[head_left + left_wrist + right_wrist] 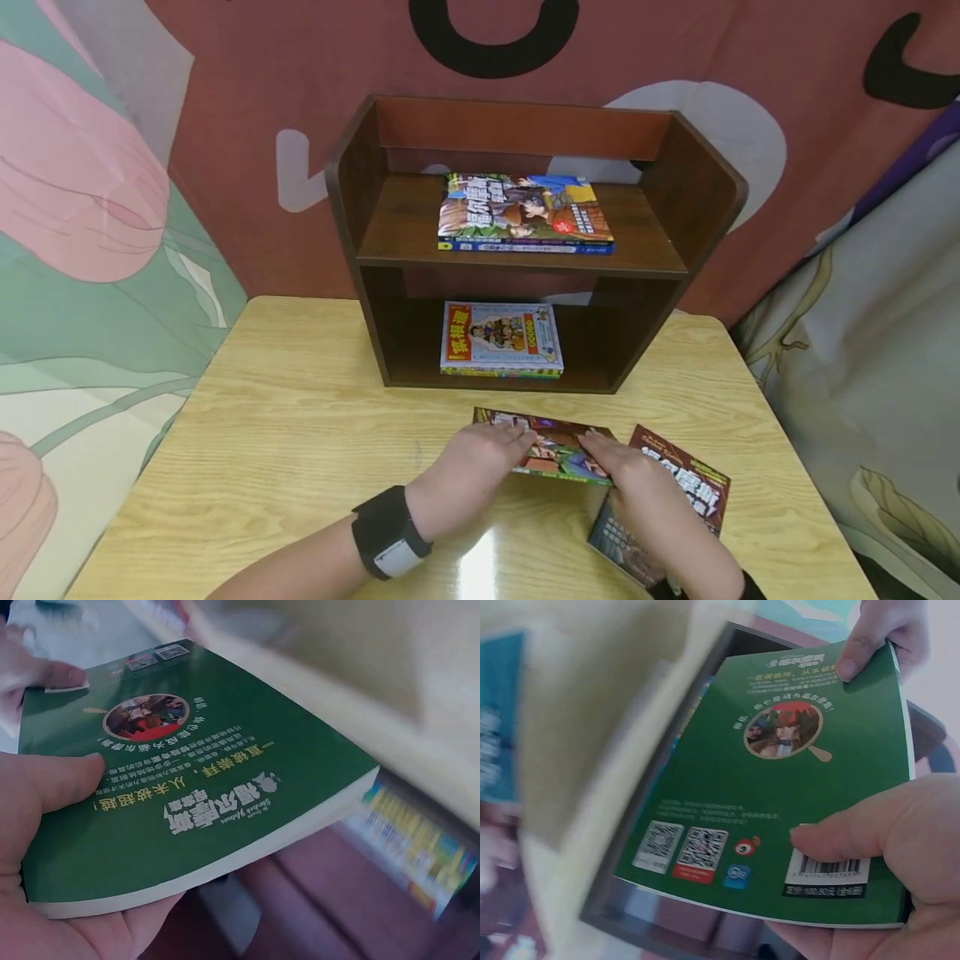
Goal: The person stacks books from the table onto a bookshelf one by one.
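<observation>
Both hands hold one paperback book (561,450) above the table, in front of the shelf. My left hand (474,468) grips its left end and my right hand (637,477) grips the right end. In the head view its colourful front cover is up, partly hidden by fingers. Seen from the wrists, the back cover (712,776) is green with an oval picture and barcodes. Each thumb presses on that green side, with fingers round the other face. Under my right forearm a second book (686,477) lies on the table, partly covered.
A dark brown two-tier shelf (525,265) stands at the back of the table (300,450). Comic-style books (525,212) lie stacked flat on its upper tier. Another flat stack of books (501,337) sits on the lower tier. Patterned cloth (247,75) hangs behind.
</observation>
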`<state>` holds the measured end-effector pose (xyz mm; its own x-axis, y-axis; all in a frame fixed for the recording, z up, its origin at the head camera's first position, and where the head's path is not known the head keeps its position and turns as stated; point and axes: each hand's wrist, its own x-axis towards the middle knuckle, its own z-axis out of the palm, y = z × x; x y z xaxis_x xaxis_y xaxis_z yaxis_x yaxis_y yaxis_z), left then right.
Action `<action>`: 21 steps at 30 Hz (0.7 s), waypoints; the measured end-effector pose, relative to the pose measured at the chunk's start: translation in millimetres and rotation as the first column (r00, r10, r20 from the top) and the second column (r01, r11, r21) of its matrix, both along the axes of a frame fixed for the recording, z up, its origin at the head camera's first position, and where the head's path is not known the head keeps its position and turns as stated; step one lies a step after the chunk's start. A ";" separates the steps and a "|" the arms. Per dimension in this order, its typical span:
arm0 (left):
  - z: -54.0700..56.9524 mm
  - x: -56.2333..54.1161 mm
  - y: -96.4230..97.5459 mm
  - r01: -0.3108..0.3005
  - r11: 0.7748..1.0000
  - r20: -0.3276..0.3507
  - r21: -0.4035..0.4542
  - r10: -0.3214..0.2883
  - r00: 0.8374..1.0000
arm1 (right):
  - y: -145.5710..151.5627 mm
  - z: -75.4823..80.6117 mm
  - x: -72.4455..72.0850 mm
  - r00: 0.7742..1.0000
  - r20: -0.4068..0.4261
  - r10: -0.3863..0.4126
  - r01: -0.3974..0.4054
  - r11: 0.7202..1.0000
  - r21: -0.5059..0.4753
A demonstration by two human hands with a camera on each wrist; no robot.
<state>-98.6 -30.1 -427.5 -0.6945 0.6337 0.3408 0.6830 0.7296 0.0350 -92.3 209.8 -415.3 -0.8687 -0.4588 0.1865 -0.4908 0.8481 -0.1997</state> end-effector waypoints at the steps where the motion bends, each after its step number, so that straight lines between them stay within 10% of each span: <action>1: 5.5 -0.9 -1.7 -0.009 1.000 -0.021 0.010 0.009 1.000 | -1.0 4.6 -2.4 0.999 -0.046 0.024 -0.024 1.000 0.000; 7: 40.5 -4.2 -8.7 -0.056 0.995 -0.203 0.085 0.072 0.977 | -8.7 35.3 -16.1 0.951 -0.300 0.068 -0.083 0.996 -0.035; 12: 63.9 -8.0 -11.0 -0.036 0.981 -0.408 0.190 0.113 0.906 | -17.3 56.3 -19.7 0.880 -0.475 -0.001 -0.083 0.984 -0.156; 16: 79.8 -11.6 -16.0 0.019 0.973 -0.548 0.229 0.112 0.829 | -26.2 67.9 -23.9 0.781 -0.623 -0.035 -0.168 0.950 -0.264; 21: 100.1 -16.5 -23.1 0.048 0.967 -0.639 0.249 0.127 0.759 | -40.3 86.5 -37.3 0.605 -0.794 -0.063 -0.303 0.904 -0.302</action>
<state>-115.1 -53.2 -327.3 -0.2750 0.4503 0.8495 0.5761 0.7845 -0.2294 -129.6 169.5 -328.8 -0.2493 -0.2812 0.9267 -0.7006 0.7130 0.0279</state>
